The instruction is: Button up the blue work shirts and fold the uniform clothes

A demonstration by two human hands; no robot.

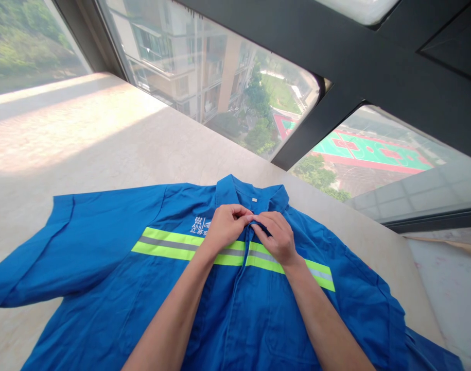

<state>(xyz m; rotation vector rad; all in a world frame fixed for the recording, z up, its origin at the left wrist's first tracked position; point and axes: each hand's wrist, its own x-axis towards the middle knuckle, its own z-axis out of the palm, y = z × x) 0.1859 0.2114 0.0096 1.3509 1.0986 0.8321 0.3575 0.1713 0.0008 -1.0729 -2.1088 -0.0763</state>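
Note:
A blue work shirt [115,278] with a yellow-green and grey reflective stripe across the chest lies spread out, collar pointing away from me. At the top of its front opening, just below the collar, my left hand [229,224] pinches one edge of the placket. My right hand [276,234] pinches the other edge, its fingertips meeting those of the left. Whether a button sits between the fingers is hidden. White printed lettering shows on the chest beside my left hand, partly covered by it.
The shirt rests on a pale stone-like sill [173,139], sunlit at the far left. Dark window frames [297,139] rise behind it and to the right. Through the glass are a building, trees and a sports court. A whitish surface [451,288] lies at the right edge.

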